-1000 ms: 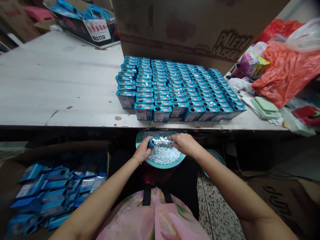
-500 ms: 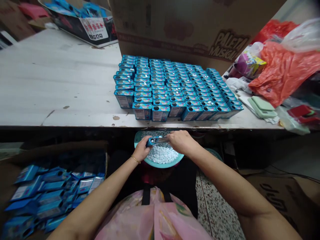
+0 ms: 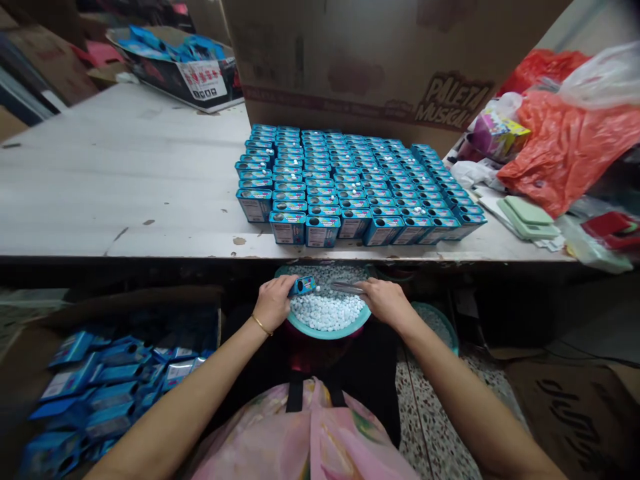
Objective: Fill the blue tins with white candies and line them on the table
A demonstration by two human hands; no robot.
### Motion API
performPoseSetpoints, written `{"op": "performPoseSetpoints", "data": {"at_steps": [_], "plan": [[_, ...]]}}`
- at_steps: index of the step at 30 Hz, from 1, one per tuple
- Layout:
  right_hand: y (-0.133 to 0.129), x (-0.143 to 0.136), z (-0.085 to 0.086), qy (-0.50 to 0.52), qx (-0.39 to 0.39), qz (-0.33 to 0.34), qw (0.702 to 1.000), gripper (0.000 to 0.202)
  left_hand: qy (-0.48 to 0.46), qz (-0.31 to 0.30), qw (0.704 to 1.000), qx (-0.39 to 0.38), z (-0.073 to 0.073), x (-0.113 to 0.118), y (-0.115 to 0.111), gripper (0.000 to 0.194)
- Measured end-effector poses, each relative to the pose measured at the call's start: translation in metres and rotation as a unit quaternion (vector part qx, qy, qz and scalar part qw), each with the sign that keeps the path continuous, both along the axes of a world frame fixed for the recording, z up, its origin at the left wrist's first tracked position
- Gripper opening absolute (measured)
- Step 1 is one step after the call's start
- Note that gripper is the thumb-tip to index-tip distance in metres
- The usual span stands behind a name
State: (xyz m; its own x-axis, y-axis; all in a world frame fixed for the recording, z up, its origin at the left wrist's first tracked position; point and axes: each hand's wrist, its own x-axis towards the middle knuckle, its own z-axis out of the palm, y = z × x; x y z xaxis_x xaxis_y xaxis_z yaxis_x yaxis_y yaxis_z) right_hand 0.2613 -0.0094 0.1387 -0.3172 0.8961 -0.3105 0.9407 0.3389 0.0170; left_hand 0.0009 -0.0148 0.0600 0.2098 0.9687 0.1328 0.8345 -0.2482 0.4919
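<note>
My left hand is closed round a small blue box with a dark round hole in its end. The box is tilted over a turquoise basin full of small white candies; one white piece shows at its right end. My right hand grips a slim, shiny, greyish scoop, its tip pointing left, just above the candies. A gap separates the scoop from the box. Whether the scoop carries any candies is hard to make out.
Rows of upright blue boxes stand on the white table, before a large carton. More blue boxes fill a carton at lower left. Red plastic bags and a pale green scale are at right. Another basin sits below.
My right hand has drawn the scoop rightward, away from the box. My left hand has moved slightly left with the box, now turned more to show its holed end. The view has shifted slightly.
</note>
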Motion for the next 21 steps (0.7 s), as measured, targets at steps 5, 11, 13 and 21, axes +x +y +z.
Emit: {"op": "performPoseSetpoints", "data": {"at_steps": [5,11,13,21], "plan": [[-0.003,0.007,-0.019,0.076,0.008,-0.007,0.997,0.033,-0.133,0.046,0.989,0.034,0.027,-0.039,-0.005,0.038],[-0.009,0.02,-0.057,0.209,-0.009,-0.054,0.976,0.033,-0.338,0.108,0.935,0.017,0.07,-0.102,0.032,0.048],[-0.012,0.023,-0.069,0.241,-0.018,-0.064,0.968,0.033,-0.36,0.083,0.929,0.0,0.073,-0.117,0.06,0.048],[-0.023,0.022,-0.086,0.284,-0.034,-0.1,0.953,0.036,-0.302,0.23,0.925,0.014,0.035,-0.117,0.151,0.058]]}}
